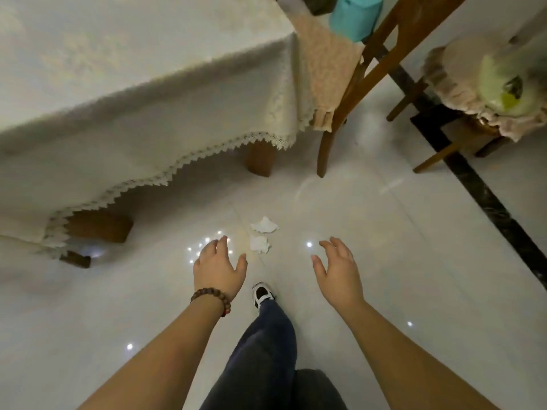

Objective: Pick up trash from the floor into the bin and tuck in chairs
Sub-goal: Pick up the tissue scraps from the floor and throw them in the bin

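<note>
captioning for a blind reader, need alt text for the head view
Two open, empty hands, left hand and right hand, reach down toward two crumpled tissues on a glossy white floor. A cloth-covered table stands upper left, a wooden chair beyond.

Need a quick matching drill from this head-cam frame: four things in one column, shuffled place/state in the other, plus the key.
Things:
1. crumpled tissues
2. left hand
3. wooden chair
4. shoe

Places or states:
A. wears a beaded bracelet at the wrist, fingers spread, holding nothing
B. lying on the glossy floor, ahead of both hands
C. black and white, between the two forearms
D. stands at the table's corner, beside the hanging tablecloth

Pairs: 1-B, 2-A, 3-D, 4-C
</note>
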Demonstrator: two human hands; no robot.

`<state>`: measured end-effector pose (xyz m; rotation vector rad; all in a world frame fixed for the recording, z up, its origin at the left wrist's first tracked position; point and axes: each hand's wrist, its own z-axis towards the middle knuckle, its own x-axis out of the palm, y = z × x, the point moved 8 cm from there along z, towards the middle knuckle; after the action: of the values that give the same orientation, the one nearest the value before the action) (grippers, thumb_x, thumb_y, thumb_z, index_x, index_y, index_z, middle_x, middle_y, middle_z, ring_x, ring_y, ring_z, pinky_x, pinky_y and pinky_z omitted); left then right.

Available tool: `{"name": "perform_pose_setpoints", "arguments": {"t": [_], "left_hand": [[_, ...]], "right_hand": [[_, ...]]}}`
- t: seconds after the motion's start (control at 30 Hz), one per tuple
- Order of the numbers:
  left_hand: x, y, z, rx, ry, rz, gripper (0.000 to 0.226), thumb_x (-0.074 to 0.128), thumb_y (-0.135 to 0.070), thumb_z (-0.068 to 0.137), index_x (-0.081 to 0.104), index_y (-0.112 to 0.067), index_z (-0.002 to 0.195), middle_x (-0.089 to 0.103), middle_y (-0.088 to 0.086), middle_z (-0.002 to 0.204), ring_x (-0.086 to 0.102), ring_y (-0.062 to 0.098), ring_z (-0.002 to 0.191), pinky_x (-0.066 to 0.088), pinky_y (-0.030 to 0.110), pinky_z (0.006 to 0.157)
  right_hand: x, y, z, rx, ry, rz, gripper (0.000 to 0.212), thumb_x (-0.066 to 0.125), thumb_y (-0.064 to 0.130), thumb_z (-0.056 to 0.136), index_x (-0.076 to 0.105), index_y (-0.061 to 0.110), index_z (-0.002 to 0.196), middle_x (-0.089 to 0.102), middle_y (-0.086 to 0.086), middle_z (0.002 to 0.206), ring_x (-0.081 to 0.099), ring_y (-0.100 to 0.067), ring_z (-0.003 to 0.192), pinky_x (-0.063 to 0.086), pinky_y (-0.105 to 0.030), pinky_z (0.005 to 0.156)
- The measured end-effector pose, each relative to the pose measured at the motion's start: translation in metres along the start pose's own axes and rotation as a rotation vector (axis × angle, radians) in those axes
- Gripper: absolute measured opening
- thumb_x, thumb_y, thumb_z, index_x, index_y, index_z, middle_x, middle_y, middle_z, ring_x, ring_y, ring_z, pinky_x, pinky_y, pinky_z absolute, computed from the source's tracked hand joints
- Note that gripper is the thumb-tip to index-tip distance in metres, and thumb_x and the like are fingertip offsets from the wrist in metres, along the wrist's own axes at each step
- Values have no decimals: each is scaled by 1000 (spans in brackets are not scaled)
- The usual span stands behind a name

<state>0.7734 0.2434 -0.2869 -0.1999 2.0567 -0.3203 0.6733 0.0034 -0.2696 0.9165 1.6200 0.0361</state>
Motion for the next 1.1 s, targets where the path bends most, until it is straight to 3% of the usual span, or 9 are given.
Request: {"name": "perform_pose_setpoints", "arguments": {"t": [0.2,0.33,0.67,0.77,0.97,1.03,1.1], "left_hand": [[38,-21,47,-109,-1,-61,63,44,-47,92,31,-14,144,39,9,146,34,25,134,30,41,110],[89,-16,81,-207,-22,-106,64,44,-48,91,30,-14,144,38,8,147,34,24,134,31,40,110],[328,31,198,-435,-67,-402,63,49,-43,91,30,-13,143,37,7,146,35,24,131,31,34,106],[395,55,238,-482,-89,-486,71,54,-44,89,25,-11,145,28,9,151,27,25,137,29,36,111],[491,92,309,-442,-35,-362,110,64,-57,77,-6,-13,149,-3,7,159,0,23,146,13,36,118],[509,91,322,-393,-21,-340,108,67,-53,77,-3,-15,150,1,6,159,4,23,145,14,37,118],[516,90,327,-337,-61,-287,86,62,-43,84,12,-17,149,17,5,156,17,24,141,21,34,115]], "right_hand": [[16,-26,79,-82,95,-54,38,53,28,92,54,11,126,43,-14,141,38,-28,129,32,-39,106],[68,-51,137,-139,210,-85,41,49,33,94,49,17,131,37,-8,146,34,-24,132,30,-35,107],[279,-146,268,-361,346,-172,42,55,32,91,51,14,128,41,-11,144,37,-27,131,32,-38,105],[339,-167,298,-410,362,-201,43,55,33,90,50,15,129,40,-10,145,35,-26,133,30,-36,106],[429,-180,336,-531,390,-267,53,53,39,91,39,21,138,30,-5,151,26,-22,137,23,-32,110],[448,-181,341,-574,403,-278,56,55,39,90,37,21,140,30,-6,151,25,-23,138,21,-31,111],[465,-182,343,-615,416,-293,59,55,40,89,35,21,141,29,-6,152,23,-23,138,20,-31,111]]}}
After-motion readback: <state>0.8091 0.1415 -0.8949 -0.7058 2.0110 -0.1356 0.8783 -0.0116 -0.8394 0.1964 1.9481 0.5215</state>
